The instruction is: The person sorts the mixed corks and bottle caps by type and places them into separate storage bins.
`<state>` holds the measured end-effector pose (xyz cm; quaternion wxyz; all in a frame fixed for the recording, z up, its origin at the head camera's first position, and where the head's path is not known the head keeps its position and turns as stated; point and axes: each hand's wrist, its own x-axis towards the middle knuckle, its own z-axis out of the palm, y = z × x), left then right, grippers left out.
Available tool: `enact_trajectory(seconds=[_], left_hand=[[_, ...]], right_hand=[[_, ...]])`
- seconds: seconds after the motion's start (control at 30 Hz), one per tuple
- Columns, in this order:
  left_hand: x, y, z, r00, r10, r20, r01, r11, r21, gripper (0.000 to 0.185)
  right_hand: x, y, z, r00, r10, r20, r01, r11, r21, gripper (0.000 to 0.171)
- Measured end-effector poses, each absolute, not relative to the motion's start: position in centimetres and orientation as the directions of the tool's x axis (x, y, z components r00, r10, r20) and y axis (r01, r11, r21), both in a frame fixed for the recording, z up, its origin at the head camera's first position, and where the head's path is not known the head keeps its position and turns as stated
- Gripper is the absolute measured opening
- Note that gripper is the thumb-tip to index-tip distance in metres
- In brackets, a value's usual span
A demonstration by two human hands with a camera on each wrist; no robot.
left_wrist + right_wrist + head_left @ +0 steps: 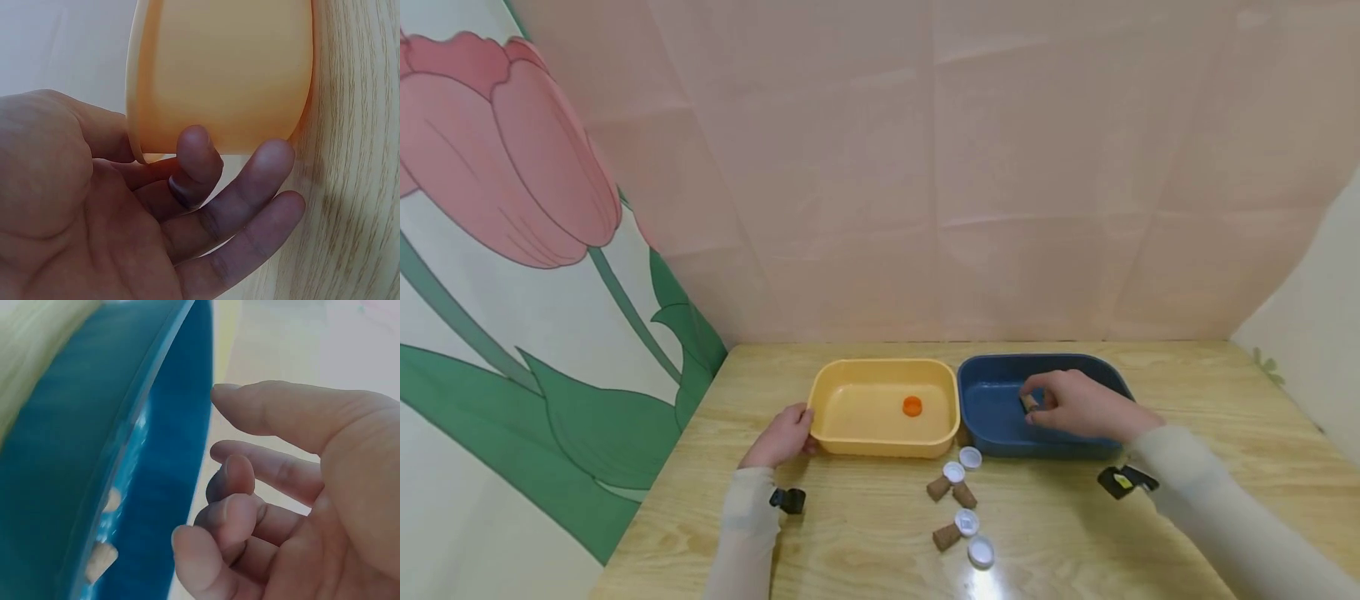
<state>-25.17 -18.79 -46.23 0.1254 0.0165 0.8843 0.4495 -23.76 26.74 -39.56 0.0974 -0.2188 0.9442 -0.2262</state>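
My left hand [786, 437] grips the left end of a yellow plastic bin [880, 448]; in the left wrist view the thumb goes over the rim and the fingers [200, 147] bend against the outer wall. An orange bottle cap [912, 406] lies inside this bin. My right hand [1078, 404] is over the blue bin [1037, 448], thumb and forefinger apart with nothing between them in the right wrist view. A cork [1028, 403] shows just by the fingertips in the head view. Two corks, one a pale piece [101, 562], lie inside the blue bin.
In front of the bins, several white bottle caps [981, 552] and brown corks [947, 537] lie scattered on the wooden table [865, 533]. Another cork [964, 435] sits by the gap between the bins. A pinkish sheet [925, 208] hangs behind the table.
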Motion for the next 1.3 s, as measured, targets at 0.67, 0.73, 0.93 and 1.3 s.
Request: enact_trajectory(seconds=[0.67,0.73,0.93,1.3], left_hand=[[-25.3,-19.0,-46.1,-0.967,0.137,-0.214,-0.094,0.592,0.801,0.035],[-25.3,-19.0,-46.1,-0.968,0.137,-0.210,-0.089,0.593,0.800,0.036],[-25.2,-18.9,-46.0,-0.968,0.136,-0.209,-0.088,0.598,0.797,0.035],[-25.1,-19.0,-45.9,-0.968,0.146,-0.202,-0.076,0.598,0.798,0.036]], right_hand=[[-17.0,20.9,-42.4,-0.770,-0.638,0.008,-0.503,0.598,-0.624,0.024],[-16.4,20.5,-43.3,-0.774,-0.633,0.021,-0.507,0.599,-0.620,0.026],[-14.5,19.9,-45.5,-0.837,-0.546,0.034,-0.483,0.708,-0.515,0.038],[-13.3,19.6,-47.4,-0.838,-0.542,-0.063,-0.420,0.714,-0.560,0.049]])
